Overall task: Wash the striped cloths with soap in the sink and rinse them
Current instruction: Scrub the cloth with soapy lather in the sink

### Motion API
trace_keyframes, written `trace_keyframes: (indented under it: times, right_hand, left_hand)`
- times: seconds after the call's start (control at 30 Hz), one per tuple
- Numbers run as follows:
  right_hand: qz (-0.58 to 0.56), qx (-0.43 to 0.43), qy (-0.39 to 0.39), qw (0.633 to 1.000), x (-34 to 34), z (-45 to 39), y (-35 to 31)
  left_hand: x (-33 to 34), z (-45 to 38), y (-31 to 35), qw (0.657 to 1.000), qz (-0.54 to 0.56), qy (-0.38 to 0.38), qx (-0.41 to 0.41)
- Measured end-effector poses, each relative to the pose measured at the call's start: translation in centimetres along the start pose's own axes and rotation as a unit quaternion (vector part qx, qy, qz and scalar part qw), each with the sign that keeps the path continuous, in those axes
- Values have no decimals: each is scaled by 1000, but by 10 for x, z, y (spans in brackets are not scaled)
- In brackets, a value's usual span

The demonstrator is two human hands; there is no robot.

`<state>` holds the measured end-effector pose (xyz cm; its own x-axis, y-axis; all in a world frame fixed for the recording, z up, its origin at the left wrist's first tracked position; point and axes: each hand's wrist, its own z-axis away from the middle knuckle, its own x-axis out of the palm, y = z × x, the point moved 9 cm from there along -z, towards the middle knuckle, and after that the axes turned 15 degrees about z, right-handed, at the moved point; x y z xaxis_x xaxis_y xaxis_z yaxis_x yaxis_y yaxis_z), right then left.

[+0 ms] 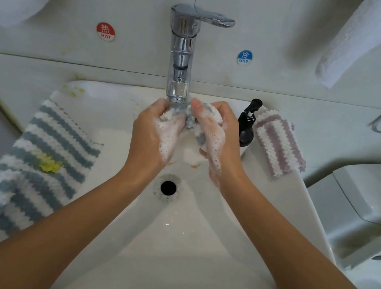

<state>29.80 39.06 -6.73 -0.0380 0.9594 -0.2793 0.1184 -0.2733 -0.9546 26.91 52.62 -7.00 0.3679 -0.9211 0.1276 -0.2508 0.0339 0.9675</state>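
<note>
Pale grey wall panels back a white ceramic sink (121,116), with a round red HOT sticker (105,31) and a round blue COLD sticker (244,57) on either side of the chrome single-lever tap (182,54). You hold a bunched, soapy blue-grey and white striped cloth (194,118) right under the tap's spout, above the dark round drain (168,188). Your left hand (155,135) has a closed grip on one end of it, and your right hand (217,135) curls round the other end, thumb up; foam covers both hands. A second blue-grey and white striped cloth (39,159), with a yellow stain near its middle, lies draped over the sink's left rim. A folded mauve and white striped cloth (279,144) rests on the right rim, just beside a black pump soap bottle (247,125).
</note>
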Motion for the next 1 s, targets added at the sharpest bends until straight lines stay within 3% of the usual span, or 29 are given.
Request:
trace_keyframes:
  times: [0.2, 0.3, 0.4, 0.53, 0.7, 0.9, 1.0]
  right_hand:
    - [24, -18, 95, 995, -16, -7, 4]
    - [64, -31, 86, 994, -9, -7, 4]
    - [135, -113, 40, 983, 8, 3, -10]
    - [185, -182, 43, 965, 23, 17, -17]
    - [158, -132, 95, 974, 8, 11, -16]
    - [51, -27, 92, 994, -7, -6, 11]
    - [45, -31, 83, 995, -4, -5, 17]
  left_hand:
    - [9, 12, 13, 987, -114, -28, 112]
    - [14, 13, 8, 988, -128, -20, 88]
    - [5, 1, 0, 993, -108, 27, 39]
    - [-7, -5, -6, 984, -169, 22, 52]
    - [3, 5, -8, 962, -258, -16, 89]
    - [14, 28, -3, 984, -153, -15, 87]
    - [19, 32, -6, 993, -96, -10, 62]
